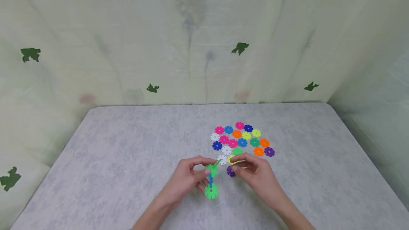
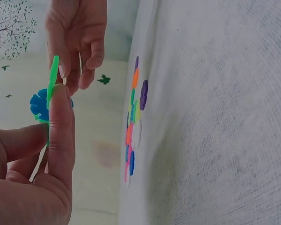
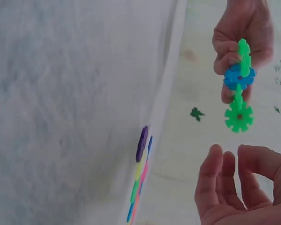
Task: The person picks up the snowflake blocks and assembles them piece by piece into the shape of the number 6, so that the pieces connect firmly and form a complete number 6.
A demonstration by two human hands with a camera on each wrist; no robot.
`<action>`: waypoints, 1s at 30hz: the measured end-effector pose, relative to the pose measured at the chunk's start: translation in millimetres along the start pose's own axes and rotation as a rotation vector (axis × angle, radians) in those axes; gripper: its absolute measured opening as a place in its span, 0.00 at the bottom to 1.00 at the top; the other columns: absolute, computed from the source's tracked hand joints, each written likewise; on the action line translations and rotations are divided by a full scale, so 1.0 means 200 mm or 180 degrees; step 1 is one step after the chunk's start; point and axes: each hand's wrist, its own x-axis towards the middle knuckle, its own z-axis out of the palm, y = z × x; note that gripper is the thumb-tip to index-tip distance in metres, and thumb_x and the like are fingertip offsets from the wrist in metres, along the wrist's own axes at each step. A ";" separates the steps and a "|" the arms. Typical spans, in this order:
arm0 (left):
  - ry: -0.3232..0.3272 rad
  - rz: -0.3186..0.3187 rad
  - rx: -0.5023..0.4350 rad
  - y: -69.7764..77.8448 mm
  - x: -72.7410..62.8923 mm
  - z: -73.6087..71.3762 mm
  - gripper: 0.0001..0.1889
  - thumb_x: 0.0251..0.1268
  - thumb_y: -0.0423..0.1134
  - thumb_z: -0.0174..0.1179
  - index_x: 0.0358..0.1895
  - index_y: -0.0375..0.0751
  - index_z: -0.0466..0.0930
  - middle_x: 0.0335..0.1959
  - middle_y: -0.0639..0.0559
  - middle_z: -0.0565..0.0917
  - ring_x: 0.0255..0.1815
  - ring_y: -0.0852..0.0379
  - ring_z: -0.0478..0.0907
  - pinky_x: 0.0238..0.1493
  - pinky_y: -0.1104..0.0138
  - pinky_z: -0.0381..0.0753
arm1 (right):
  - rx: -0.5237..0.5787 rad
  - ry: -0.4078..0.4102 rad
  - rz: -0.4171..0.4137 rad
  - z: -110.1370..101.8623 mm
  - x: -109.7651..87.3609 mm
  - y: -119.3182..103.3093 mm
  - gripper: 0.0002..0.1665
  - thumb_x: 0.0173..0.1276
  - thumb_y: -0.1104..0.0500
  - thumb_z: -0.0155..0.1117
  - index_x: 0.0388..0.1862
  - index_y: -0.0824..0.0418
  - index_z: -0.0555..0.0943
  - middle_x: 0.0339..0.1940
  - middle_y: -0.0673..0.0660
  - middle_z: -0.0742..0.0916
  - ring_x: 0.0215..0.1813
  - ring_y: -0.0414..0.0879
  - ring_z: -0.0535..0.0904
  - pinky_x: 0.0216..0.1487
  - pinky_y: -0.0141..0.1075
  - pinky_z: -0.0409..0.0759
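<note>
My left hand (image 1: 187,175) pinches a chain of slotted plastic flower discs between thumb and fingers. Linked in it are a green disc (image 1: 211,191) at the near end, a blue disc (image 3: 239,77) and two more green ones, the outermost green disc (image 3: 239,117) pointing toward the other hand. Bent but apart, the fingers of my right hand (image 1: 258,175) have nothing between them in the right wrist view. From the head, this hand hovers by a purple disc (image 1: 230,171) and a yellow disc (image 1: 231,159), partly covering both.
Many loose discs lie flat on the grey table (image 1: 134,152) beyond the hands, among them a white disc (image 1: 222,159), an orange disc (image 1: 258,151) and another purple disc (image 1: 270,152). A pale curtain (image 1: 127,45) with green bird shapes hangs behind the table.
</note>
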 end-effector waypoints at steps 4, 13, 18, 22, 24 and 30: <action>0.0124 0.0024 -0.0094 -0.01 0.02 -0.03 0.15 0.69 0.29 0.58 0.57 0.40 0.82 0.49 0.41 0.76 0.28 0.52 0.81 0.31 0.59 0.85 | -0.0273 0.0132 0.0076 -0.04 0.02 0.00 0.11 0.67 0.66 0.66 0.48 0.60 0.84 0.46 0.57 0.86 0.48 0.48 0.82 0.45 0.35 0.82; 0.0231 0.0016 -0.0267 -0.02 0.03 -0.05 0.15 0.67 0.29 0.59 0.56 0.34 0.80 0.45 0.43 0.77 0.28 0.54 0.80 0.32 0.60 0.85 | -0.0939 0.0144 0.0095 -0.20 0.06 0.05 0.13 0.67 0.64 0.66 0.51 0.58 0.83 0.47 0.53 0.86 0.49 0.46 0.81 0.47 0.39 0.80; 0.0257 0.0002 -0.0244 -0.02 0.03 -0.05 0.15 0.65 0.28 0.58 0.54 0.34 0.80 0.45 0.42 0.77 0.29 0.53 0.82 0.33 0.60 0.85 | -0.1154 -0.0012 0.0016 -0.31 0.09 0.08 0.14 0.69 0.63 0.65 0.53 0.61 0.82 0.49 0.54 0.86 0.49 0.47 0.81 0.47 0.40 0.80; 0.0252 -0.0001 -0.0222 -0.02 0.03 -0.05 0.15 0.64 0.28 0.58 0.54 0.34 0.81 0.45 0.42 0.76 0.29 0.53 0.82 0.33 0.60 0.85 | -0.1262 -0.0036 -0.0046 -0.39 0.11 0.12 0.15 0.69 0.64 0.64 0.54 0.63 0.81 0.49 0.56 0.86 0.47 0.49 0.81 0.43 0.36 0.82; 0.0248 0.0009 -0.0221 -0.01 0.03 -0.05 0.15 0.63 0.27 0.58 0.53 0.34 0.80 0.45 0.42 0.76 0.29 0.53 0.82 0.33 0.60 0.85 | -0.1337 -0.0032 -0.0056 -0.43 0.12 0.14 0.15 0.69 0.65 0.63 0.54 0.63 0.81 0.48 0.56 0.86 0.47 0.50 0.81 0.41 0.35 0.82; 0.0218 0.0008 -0.0232 -0.01 0.03 -0.05 0.16 0.64 0.28 0.58 0.55 0.32 0.79 0.46 0.41 0.78 0.29 0.52 0.82 0.34 0.59 0.85 | -0.1740 -0.0074 -0.0091 -0.54 0.16 0.17 0.16 0.68 0.66 0.63 0.54 0.65 0.80 0.49 0.58 0.85 0.48 0.53 0.81 0.43 0.40 0.83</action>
